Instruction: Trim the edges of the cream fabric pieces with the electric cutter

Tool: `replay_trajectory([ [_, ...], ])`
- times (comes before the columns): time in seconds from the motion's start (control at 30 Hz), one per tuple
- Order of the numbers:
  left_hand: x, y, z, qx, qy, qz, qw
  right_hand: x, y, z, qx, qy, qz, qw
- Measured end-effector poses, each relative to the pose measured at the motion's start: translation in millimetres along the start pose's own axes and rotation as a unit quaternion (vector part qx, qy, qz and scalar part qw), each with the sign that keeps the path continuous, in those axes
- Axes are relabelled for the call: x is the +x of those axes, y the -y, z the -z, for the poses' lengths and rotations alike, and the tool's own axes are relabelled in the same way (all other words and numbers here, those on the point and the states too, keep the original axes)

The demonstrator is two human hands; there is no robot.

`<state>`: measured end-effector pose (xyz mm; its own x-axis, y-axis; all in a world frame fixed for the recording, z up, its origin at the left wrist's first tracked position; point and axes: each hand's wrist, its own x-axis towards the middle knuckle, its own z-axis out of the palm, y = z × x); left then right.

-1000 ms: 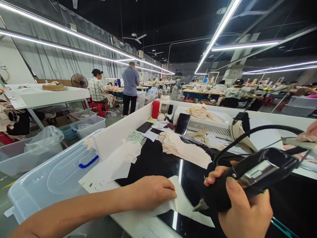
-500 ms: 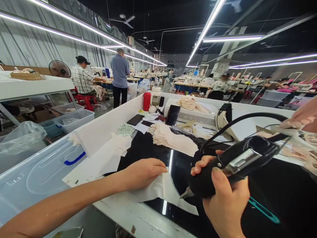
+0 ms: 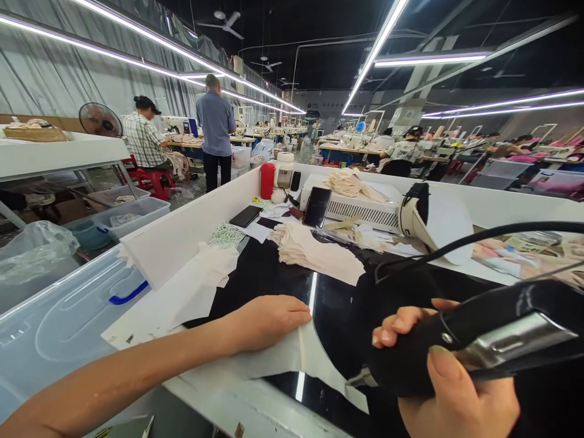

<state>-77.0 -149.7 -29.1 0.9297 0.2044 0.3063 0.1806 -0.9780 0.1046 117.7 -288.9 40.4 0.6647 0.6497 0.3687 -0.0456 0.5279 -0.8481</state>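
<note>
My left hand (image 3: 274, 317) rests on a pale fabric piece (image 3: 292, 359) near the table's front edge. Its fingers are pressed together and grip the fabric beside a narrow raised strip. In my right hand (image 3: 460, 389) is a black handheld power tool (image 3: 410, 359) with a silver side plate. The tool's pointed metal tip points left at the fabric's curved right edge; whether it touches is unclear. Beyond my left hand lies a stack of cream fabric pieces (image 3: 314, 252) on the glossy black work surface (image 3: 340, 316).
A white board wall (image 3: 191, 228) borders the table. At the back stand a red cup (image 3: 267, 180), a phone (image 3: 317, 207) and a white vented box (image 3: 360, 214). A white cap-like object (image 3: 438, 222) lies right of it. A black cable (image 3: 502, 232) arches over the right side.
My right hand and the power tool have moved right and nearer to me. A hand holding cloth by the cable at the right edge has left view. My left hand stays on the fabric.
</note>
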Motion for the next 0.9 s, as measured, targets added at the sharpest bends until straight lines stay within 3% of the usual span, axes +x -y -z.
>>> replay_trajectory([
  [0.17, -2.4, -1.9, 0.2, -0.006, -0.031, -0.017, 0.999, -1.6, 3.7, 6.2, 0.002, 0.013, -0.026, 1.000],
  [0.37, -2.2, -3.5, 2.4, 0.001, -0.026, -0.018, 0.999, -2.8, 1.3, 3.7, 0.023, -0.038, -0.012, 0.999],
  [0.57, -5.7, -3.6, 1.0, -0.017, -0.025, -0.015, 0.999, -0.2, 0.1, 6.9, 0.008, -0.023, -0.005, 1.000],
  [0.73, -6.8, -2.5, -5.3, -0.029, -0.028, -0.005, 0.999, 14.8, 2.8, -14.1, 0.008, -0.049, -0.008, 0.999],
  [0.9, -8.7, -1.9, -10.4, -0.024, -0.040, 0.001, 0.999, 34.6, -16.0, -39.6, 0.048, -0.034, 0.016, 0.998],
])
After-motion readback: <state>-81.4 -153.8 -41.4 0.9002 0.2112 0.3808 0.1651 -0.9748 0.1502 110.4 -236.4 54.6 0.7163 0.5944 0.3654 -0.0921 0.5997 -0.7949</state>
